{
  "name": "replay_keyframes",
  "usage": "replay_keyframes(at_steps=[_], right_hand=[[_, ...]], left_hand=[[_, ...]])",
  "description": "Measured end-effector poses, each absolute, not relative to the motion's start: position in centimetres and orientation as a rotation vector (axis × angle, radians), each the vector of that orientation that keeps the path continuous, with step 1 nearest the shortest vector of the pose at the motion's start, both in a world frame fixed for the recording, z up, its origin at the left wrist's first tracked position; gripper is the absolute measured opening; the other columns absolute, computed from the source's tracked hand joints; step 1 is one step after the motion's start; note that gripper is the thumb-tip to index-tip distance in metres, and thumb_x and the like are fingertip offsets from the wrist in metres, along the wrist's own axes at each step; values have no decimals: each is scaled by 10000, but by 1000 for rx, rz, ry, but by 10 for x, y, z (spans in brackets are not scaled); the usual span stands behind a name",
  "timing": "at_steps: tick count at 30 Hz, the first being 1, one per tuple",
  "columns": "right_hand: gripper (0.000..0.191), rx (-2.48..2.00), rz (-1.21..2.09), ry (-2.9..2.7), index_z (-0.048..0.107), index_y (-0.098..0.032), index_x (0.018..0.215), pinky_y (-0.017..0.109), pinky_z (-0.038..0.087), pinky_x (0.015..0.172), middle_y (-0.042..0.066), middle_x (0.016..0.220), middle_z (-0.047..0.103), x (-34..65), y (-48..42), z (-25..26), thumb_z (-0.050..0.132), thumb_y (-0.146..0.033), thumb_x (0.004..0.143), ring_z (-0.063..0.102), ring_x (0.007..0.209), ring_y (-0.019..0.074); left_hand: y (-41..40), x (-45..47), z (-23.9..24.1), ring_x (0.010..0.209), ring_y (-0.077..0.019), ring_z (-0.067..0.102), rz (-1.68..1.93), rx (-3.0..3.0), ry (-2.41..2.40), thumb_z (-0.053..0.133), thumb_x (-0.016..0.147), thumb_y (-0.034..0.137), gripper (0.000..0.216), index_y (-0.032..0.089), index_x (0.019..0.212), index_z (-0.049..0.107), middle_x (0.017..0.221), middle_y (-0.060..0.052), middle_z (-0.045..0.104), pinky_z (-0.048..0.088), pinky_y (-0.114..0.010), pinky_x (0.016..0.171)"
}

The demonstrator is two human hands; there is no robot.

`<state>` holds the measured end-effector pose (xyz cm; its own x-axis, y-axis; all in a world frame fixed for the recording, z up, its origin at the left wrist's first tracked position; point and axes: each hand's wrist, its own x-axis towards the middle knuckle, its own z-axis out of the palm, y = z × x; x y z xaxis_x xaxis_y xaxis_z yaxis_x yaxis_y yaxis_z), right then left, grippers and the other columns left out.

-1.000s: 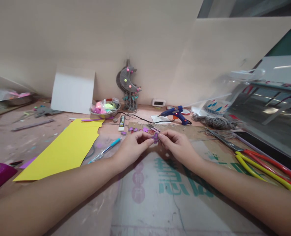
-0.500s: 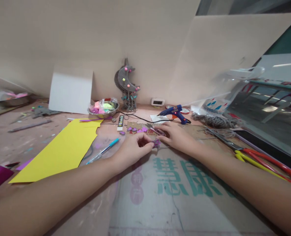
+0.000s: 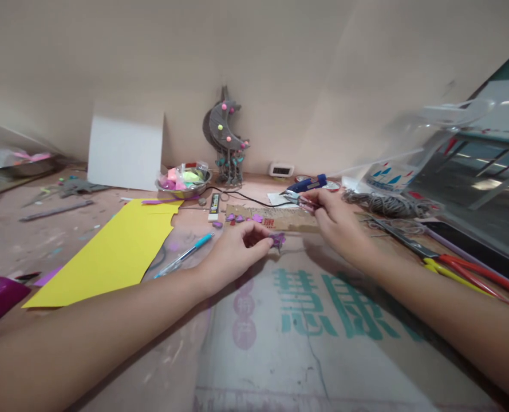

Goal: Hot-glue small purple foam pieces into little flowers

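Note:
My left hand (image 3: 248, 243) pinches a small purple paper flower (image 3: 277, 240), with something greyish hanging at its lower edge. The hand is low over the white printed board (image 3: 258, 366). To the right and farther back, my right hand (image 3: 331, 214) is closed on a small metal-tipped tool with pinkish handles (image 3: 299, 198); whether it is scissors or pliers is unclear. The tool's tip points left, in front of the blue glue gun (image 3: 308, 183), whose handle my hand hides. Several purple pieces (image 3: 257, 218) lie on the brown cardboard strip (image 3: 288, 220).
Left are yellow paper (image 3: 108, 252) and a blue pen (image 3: 185, 257). Behind stand a bowl of coloured clay (image 3: 183, 180), a grey moon ornament (image 3: 222, 129) and a small digital clock (image 3: 281, 169). Right lie grey yarn (image 3: 378, 203), red-and-yellow-handled scissors (image 3: 456, 269) and a phone (image 3: 481, 246).
My right hand has moved away from the left, back and to the right, lifting the small tool off the cardboard area. My left hand still holds the purple flower. The view has shifted slightly.

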<state>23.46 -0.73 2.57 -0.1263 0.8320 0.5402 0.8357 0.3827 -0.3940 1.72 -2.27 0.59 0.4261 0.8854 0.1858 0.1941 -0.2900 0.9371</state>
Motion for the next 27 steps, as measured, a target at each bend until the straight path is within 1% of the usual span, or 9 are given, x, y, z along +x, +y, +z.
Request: replay_keyframes(at_steps=[2,5,7,10,13,17,24,27], right_hand=[[294,-1359,38,-1950,562,-208,1047,350,446,848,61,1028,638,233,-18,33,341,-130,870,582,969,211],[299,-1264,14,-2110,538,-203,1156,372,440,870,83,1134,610,235,-32,34,385,-276,910,561,1041,238],[333,-1210,-19,-2233,519,-209,1210,372,443,855,89,1147,602,240,-37,29,410,-306,911,562,1031,239],[325,-1171,-68,-2320,535,-226,1211,363,442,825,88,1082,614,248,-38,20,413,-290,917,566,980,229],[300,-1157,-85,-2330,582,-213,1158,362,437,802,96,989,608,250,-35,16,434,-296,910,553,942,231],[296,-1152,-8,-2339,633,-190,1079,332,440,718,78,827,581,244,-35,17,417,-308,914,544,815,211],[304,-1142,108,-2368,624,-228,1117,333,422,713,73,836,578,240,-38,18,425,-323,908,527,803,209],[312,-1144,129,-2378,625,-233,1126,333,421,699,68,808,566,241,-38,18,423,-328,909,523,788,209]], left_hand=[[-23,17,8,692,-108,541,944,1746,940,538,789,253,121,158,852,581,793,-10,616,415,-217,622],[-25,18,12,692,-108,537,948,1751,952,524,781,208,90,154,833,576,780,-8,606,409,-220,626],[-26,17,15,683,-107,536,928,1750,964,513,779,189,73,152,810,569,760,-6,596,408,-221,625],[-27,17,17,684,-107,544,894,1767,963,504,776,170,58,153,794,557,750,-4,594,416,-224,632],[-27,17,15,708,-109,554,879,1827,923,509,776,168,67,156,806,567,772,-6,609,428,-228,661],[-27,17,13,726,-113,564,860,1860,902,511,786,190,108,157,843,596,802,-12,634,433,-232,668],[-29,16,15,747,-124,569,858,1894,868,504,787,181,133,157,858,614,822,-25,642,444,-242,678],[-28,15,14,746,-124,571,851,1910,870,500,792,186,132,161,859,611,830,-25,642,441,-243,680]])
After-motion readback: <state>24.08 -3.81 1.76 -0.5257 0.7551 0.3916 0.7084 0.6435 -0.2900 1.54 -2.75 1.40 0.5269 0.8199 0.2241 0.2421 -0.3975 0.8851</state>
